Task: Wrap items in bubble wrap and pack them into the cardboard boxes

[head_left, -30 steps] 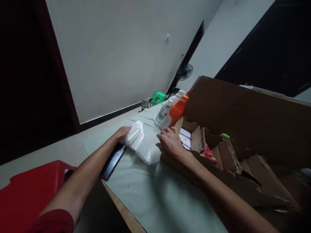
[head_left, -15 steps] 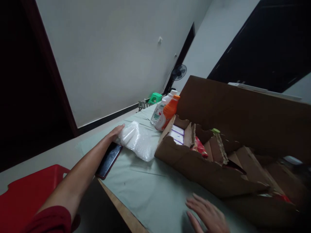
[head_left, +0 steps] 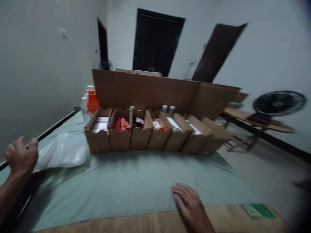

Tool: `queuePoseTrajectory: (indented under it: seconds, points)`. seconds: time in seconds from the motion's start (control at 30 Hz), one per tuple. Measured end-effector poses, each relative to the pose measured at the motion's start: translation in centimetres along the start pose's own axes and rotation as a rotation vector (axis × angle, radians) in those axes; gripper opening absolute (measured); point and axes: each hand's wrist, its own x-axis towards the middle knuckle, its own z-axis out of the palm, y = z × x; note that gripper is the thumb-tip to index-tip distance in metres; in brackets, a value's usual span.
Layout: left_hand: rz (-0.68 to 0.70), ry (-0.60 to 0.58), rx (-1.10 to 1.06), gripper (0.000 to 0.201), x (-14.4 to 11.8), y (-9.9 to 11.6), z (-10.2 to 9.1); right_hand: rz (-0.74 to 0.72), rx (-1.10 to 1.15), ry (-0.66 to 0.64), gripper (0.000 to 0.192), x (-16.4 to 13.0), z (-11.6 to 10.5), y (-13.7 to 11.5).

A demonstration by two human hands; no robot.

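I have one view only, from the camera on my head, so no second view shares any of the scene. It looks forward and slightly down across the table (head_left: 136,184), roughly level with the room, and the picture is blurred. My right hand (head_left: 191,204) lies at the bottom edge, close under the lens, and my left hand (head_left: 21,157) sits at the left edge. The row of cardboard compartments (head_left: 155,134) stands in the middle distance, facing me squarely. Beyond it the view reaches the far wall with its dark doors (head_left: 157,42), and a fan (head_left: 279,103) at the right.
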Motion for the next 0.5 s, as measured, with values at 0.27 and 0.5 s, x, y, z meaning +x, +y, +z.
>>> queuePoseTrajectory:
  seconds: [0.27,0.5]
  points:
    - [0.631,-0.383,-0.331,0.046,-18.9,13.9,11.7,-0.003,-0.051,0.087,0.023,0.8,-3.7,4.4]
    - [0.757,-0.682,-0.123,0.049,-25.1,19.5,14.0,0.257,-0.502,0.167,0.043,8.9,-14.3,17.4]
